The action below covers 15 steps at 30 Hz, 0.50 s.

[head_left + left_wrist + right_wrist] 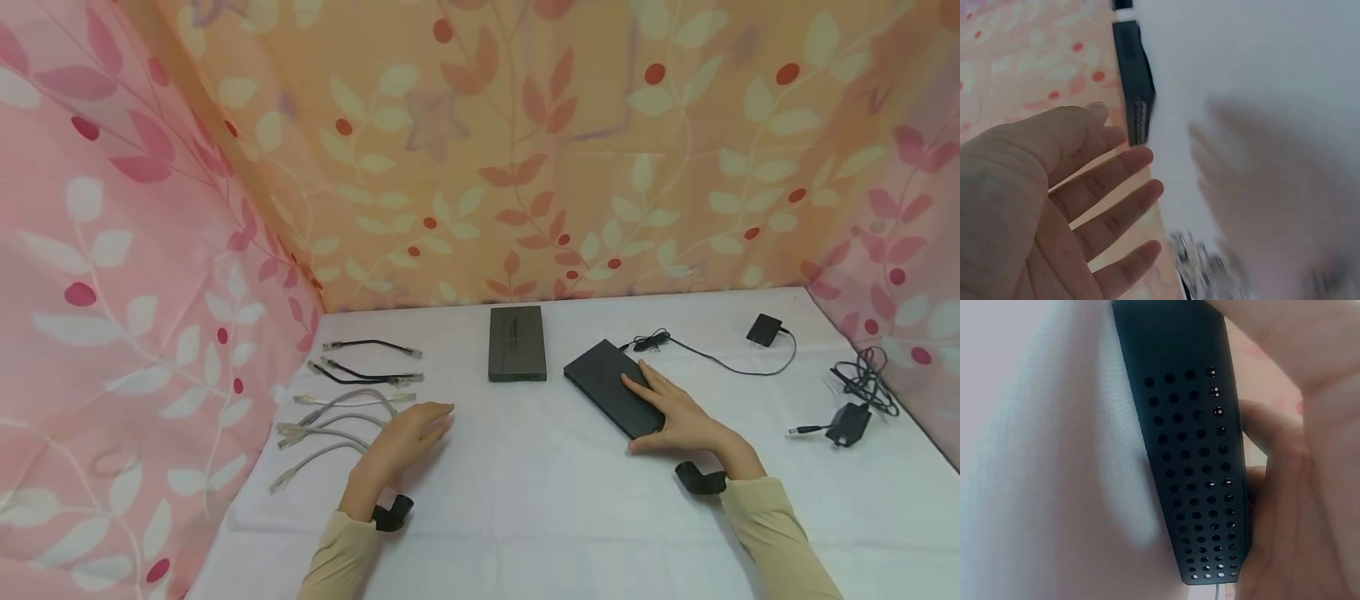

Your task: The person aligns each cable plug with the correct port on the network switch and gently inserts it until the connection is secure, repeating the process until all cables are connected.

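My right hand point(678, 421) grips a flat black box point(611, 387) with its thumb at the near corner and its fingers over the top and far edge. The box lies tilted on the table; in the right wrist view its side point(1191, 450) has rows of round vent holes. My left hand point(405, 437) is held over the table beside several grey network cables point(330, 429), fingers extended and holding nothing. A smaller dark grey network switch point(517, 343) stands at the back middle. Its port side point(1139, 122) shows beyond the fingertips in the left wrist view.
Short black network cables point(363, 375) lie at the back left. A small black square device point(764, 330) on a thin cord point(720, 362) lies behind the box. A black power adapter point(849, 425) with coiled cable is at far right. Patterned cloth walls point(450, 167) enclose the white table point(510, 517).
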{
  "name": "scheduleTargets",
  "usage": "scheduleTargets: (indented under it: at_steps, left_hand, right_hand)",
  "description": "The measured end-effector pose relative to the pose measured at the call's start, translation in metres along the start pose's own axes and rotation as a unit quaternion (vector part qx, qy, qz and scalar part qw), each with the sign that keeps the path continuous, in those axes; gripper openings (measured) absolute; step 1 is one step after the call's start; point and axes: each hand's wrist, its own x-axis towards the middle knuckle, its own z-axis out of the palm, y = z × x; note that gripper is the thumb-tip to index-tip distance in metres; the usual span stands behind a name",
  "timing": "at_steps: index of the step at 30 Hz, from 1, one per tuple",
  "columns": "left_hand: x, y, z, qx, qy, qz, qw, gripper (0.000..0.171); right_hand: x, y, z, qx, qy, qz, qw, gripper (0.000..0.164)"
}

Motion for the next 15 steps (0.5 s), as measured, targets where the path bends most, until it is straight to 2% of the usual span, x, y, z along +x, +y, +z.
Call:
scheduleTargets:
  at_steps: [3,7,9,11,15]
  left_hand:
    - [-0.01,-0.015,-0.002,0.019,0.019,-0.005,0.9996,0.032]
    - [-0.024,-0.03,-0.007,0.02,0.029,-0.027,0.999,0.03]
    - [-0.032,-0.037,-0.011,0.033,0.037,-0.022,0.9985,0.03]
    - [-0.039,-0.043,-0.014,0.056,0.052,-0.005,0.997,0.029]
    - [-0.045,-0.058,-0.02,0.115,0.08,0.043,0.9891,0.03]
  right_hand:
    - [0.001,0.001,0.0,-0.001,-0.001,0.002,1.0,0.109]
    - [0.002,0.001,-0.001,-0.004,0.0,0.004,1.0,0.109]
    - [0.002,0.0,-0.001,-0.005,0.001,0.002,1.0,0.11]
    - [0.002,0.0,-0.001,-0.002,0.002,0.002,1.0,0.11]
    - [0.0,-0.002,-0.001,0.011,0.003,0.003,1.0,0.11]
